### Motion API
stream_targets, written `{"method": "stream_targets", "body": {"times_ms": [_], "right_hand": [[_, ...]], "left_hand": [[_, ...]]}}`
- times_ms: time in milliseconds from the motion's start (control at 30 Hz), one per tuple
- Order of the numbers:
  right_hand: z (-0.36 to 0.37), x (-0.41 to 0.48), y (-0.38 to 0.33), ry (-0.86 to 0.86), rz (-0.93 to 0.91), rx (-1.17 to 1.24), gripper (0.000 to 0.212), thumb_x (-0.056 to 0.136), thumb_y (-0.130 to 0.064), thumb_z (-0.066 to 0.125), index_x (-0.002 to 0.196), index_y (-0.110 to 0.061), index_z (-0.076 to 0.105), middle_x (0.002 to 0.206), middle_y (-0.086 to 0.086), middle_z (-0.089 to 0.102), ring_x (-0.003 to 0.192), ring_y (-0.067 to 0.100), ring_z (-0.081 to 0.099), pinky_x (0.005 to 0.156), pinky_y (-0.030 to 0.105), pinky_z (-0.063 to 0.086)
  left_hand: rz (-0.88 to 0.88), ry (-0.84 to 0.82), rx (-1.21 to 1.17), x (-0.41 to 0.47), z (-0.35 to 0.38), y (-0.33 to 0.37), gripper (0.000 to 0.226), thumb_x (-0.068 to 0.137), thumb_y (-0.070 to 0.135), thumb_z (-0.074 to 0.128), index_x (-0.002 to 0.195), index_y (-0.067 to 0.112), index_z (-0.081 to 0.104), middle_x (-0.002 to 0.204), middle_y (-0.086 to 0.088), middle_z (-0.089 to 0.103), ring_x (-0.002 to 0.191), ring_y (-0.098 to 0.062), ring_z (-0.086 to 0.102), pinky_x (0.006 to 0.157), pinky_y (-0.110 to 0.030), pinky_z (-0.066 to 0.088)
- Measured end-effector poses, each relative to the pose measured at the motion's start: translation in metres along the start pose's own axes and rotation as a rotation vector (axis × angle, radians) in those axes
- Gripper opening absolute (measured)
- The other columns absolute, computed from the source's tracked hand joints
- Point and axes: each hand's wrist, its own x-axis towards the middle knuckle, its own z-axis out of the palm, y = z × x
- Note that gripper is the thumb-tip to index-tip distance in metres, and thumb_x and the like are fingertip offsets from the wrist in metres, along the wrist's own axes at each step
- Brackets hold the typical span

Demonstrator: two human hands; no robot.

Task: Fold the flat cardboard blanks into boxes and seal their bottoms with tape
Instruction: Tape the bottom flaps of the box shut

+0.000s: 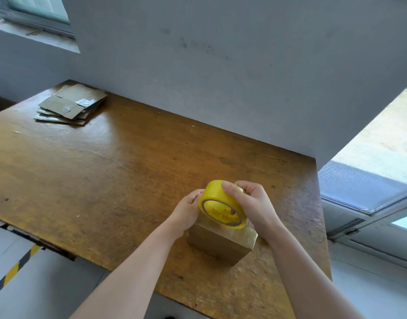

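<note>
Cardboard box (217, 244) stands on the worktop (105, 169) under a yellow tape roll (217, 202), right grip (250, 203) curled over it, left grip (186, 209) pinching its edge

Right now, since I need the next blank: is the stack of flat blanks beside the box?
No, the stack lies at the far left corner of the table, apart from the box under the tape roll.

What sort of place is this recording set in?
Probably a small packing corner in a workshop: a worn wooden worktable, a stack of flat cardboard blanks, and yellow-black hazard striping on the floor.
</note>
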Motion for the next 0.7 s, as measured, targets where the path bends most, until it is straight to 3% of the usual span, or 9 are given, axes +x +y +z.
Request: {"method": "stream_targets", "body": {"times_ms": [133, 267, 433, 600, 700], "right_hand": [[-0.022, -0.007, -0.003, 0.007, 0.041, -0.104, 0.051, 0.081, -0.049, 0.074, 0.054, -0.011, 0.052, 0.056, 0.003, 0.044, 0.054, 0.017, 0.044, 0.056, 0.031, 0.037], [-0.044, -0.014, -0.006, 0.038, 0.114, -0.403, 0.043, 0.084, -0.044, 0.070, 0.058, -0.011, 0.060, 0.052, -0.005, 0.047, 0.052, 0.013, 0.044, 0.054, 0.028, 0.037], [-0.064, -0.018, -0.013, -0.058, 0.206, -0.431, 0.036, 0.083, -0.043, 0.072, 0.066, -0.011, 0.069, 0.058, -0.004, 0.056, 0.057, 0.012, 0.049, 0.059, 0.030, 0.040], [-0.061, -0.025, -0.003, 0.060, 0.099, -0.559, 0.045, 0.082, -0.051, 0.069, 0.050, -0.022, 0.054, 0.046, -0.010, 0.040, 0.051, 0.012, 0.039, 0.052, 0.028, 0.032], [-0.068, -0.033, -0.002, 0.171, 0.095, -0.798, 0.052, 0.080, -0.055, 0.068, 0.048, -0.018, 0.050, 0.046, -0.007, 0.042, 0.050, 0.014, 0.042, 0.046, 0.026, 0.028]], "left_hand": [[0.046, 0.023, 0.108, 0.001, -0.001, 0.002, 0.030, 0.104, 0.023, 0.036, 0.113, 0.025, 0.064, 0.106, 0.005, 0.067, 0.102, -0.015, 0.061, 0.087, -0.032, 0.050], [0.062, 0.024, 0.204, 0.000, -0.001, 0.003, 0.033, 0.106, 0.027, 0.032, 0.120, 0.025, 0.061, 0.112, 0.005, 0.064, 0.104, -0.012, 0.058, 0.084, -0.027, 0.047], [0.073, 0.036, 0.281, -0.001, 0.000, 0.006, 0.035, 0.107, 0.028, 0.030, 0.127, 0.023, 0.058, 0.117, 0.004, 0.060, 0.105, -0.010, 0.054, 0.074, -0.018, 0.042], [0.083, 0.061, 0.299, 0.001, 0.001, 0.006, 0.035, 0.107, 0.028, 0.029, 0.127, 0.023, 0.058, 0.118, 0.002, 0.060, 0.107, -0.012, 0.054, 0.076, -0.021, 0.042], [0.087, 0.076, 0.334, -0.001, 0.002, 0.005, 0.035, 0.107, 0.029, 0.028, 0.128, 0.023, 0.056, 0.119, 0.003, 0.058, 0.109, -0.013, 0.052, 0.082, -0.025, 0.040]]}}
